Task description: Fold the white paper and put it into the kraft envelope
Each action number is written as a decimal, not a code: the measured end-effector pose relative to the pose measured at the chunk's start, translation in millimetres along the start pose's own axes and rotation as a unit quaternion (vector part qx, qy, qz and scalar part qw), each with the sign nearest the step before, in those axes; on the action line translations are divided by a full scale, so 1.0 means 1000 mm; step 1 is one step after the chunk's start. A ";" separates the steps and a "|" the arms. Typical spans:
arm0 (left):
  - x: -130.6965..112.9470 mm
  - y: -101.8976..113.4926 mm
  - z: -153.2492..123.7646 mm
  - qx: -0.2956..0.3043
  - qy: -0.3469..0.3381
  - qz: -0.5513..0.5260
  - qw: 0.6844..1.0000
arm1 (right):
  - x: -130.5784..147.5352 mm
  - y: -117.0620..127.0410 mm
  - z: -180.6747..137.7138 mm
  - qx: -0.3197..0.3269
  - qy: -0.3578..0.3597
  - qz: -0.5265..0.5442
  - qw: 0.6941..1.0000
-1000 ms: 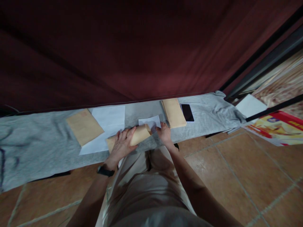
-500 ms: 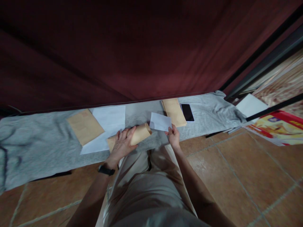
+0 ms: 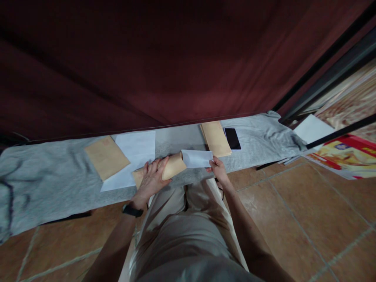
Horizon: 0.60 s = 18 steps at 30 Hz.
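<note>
My left hand (image 3: 154,175) is wrapped over a tan paper envelope (image 3: 174,166), whose open end faces right. Between the finger and thumb of my right hand (image 3: 218,169) is the right end of a folded white paper (image 3: 197,158). The paper's left end meets the envelope's mouth; how far inside it reaches I cannot tell. Left of my left hand, another tan envelope (image 3: 107,157) lies partly over white sheets (image 3: 136,147). Above my right hand rests a stack of tan envelopes (image 3: 216,139).
A dark-screened phone (image 3: 232,139) lies right of the stack on the grey cloth (image 3: 258,133) covering the narrow bench. A dark red curtain (image 3: 164,70) hangs behind it. At the right are dark metal bars (image 3: 326,72) and a red and yellow printed package (image 3: 346,156).
My right hand has brought the white paper down and left, turning it level, so its left end now meets the envelope's mouth. My left hand keeps its hold on the envelope.
</note>
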<state>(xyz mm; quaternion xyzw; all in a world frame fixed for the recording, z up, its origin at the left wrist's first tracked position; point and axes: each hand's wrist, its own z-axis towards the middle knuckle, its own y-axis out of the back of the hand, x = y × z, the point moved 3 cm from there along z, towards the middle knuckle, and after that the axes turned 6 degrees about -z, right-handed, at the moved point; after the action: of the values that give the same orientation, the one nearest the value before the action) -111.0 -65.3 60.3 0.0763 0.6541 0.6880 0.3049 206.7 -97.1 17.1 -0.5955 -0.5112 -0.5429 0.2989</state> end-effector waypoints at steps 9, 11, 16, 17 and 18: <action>-0.004 0.004 0.001 0.003 -0.013 0.009 1.000 | 0.002 0.008 0.009 0.043 -0.041 -0.083 0.995; -0.005 0.006 0.001 0.003 -0.018 0.009 1.000 | 0.003 0.009 0.011 0.048 -0.042 -0.098 0.993; -0.004 0.008 0.003 0.022 -0.038 0.006 0.999 | 0.005 0.003 0.011 0.068 -0.036 -0.119 0.990; -0.004 0.008 0.004 0.027 -0.041 0.005 0.999 | 0.005 0.000 0.010 0.071 -0.034 -0.122 0.989; -0.004 0.008 0.005 0.030 -0.043 0.004 0.999 | 0.005 -0.003 0.009 0.075 -0.033 -0.126 0.989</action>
<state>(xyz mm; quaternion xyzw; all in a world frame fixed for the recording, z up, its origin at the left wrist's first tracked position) -107.9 -62.9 69.6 0.1177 0.6607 0.6652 0.3272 206.5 -86.2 19.4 -0.5197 -0.6308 -0.5167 0.2550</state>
